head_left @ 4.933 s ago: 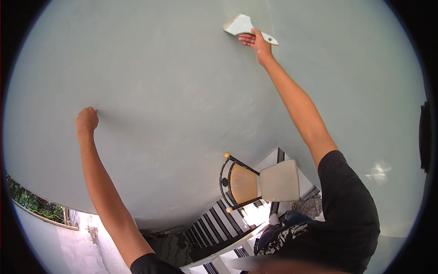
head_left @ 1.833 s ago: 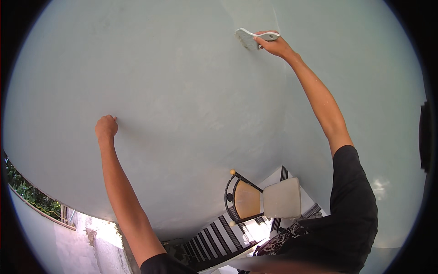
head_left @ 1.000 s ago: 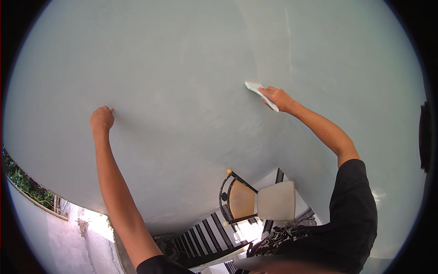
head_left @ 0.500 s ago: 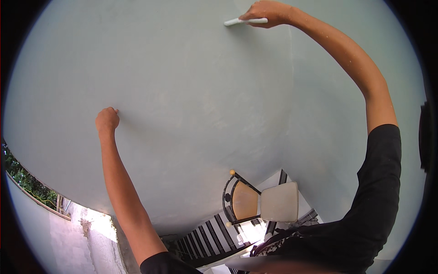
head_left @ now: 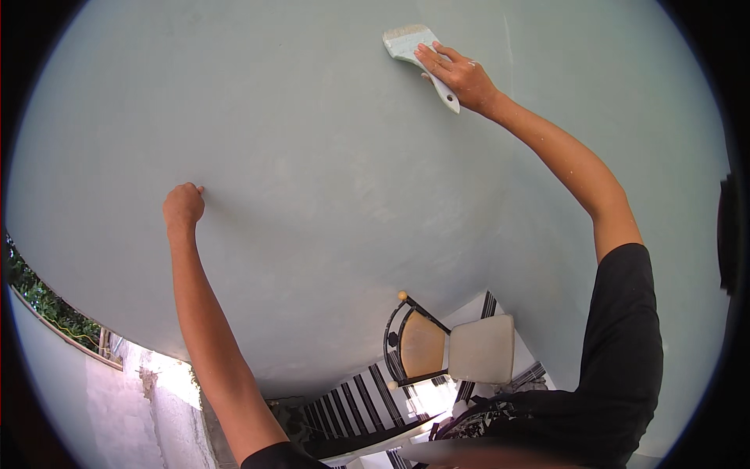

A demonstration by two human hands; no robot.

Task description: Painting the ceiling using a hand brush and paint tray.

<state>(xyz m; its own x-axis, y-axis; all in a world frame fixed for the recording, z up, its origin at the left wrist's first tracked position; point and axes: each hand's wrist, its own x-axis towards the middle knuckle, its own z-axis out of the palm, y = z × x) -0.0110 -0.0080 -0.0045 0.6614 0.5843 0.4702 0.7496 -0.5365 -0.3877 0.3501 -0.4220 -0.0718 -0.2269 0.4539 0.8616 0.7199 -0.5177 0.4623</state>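
Note:
My right hand (head_left: 459,76) grips a wide flat paintbrush (head_left: 442,87) with a white handle, its pale bristles (head_left: 406,33) up and to the left. The brush is at the upper part of a pale grey-green wall (head_left: 312,125), near the corner. Lower on the left, my left hand (head_left: 184,205) is closed in a fist at the same wall. Nothing sticks out of its fingers, and a soft shadow falls beside it.
Below, a chair (head_left: 481,349) with a beige seat, tan backrest and black frame stands close to the wall corner, on a black-and-white striped floor (head_left: 351,410). At lower left are a rough, broken wall edge (head_left: 168,391) and an opening with green leaves (head_left: 47,301).
My right hand has come down a little and turned, so the brush shows its broad face instead of its thin edge. My left hand stays in place.

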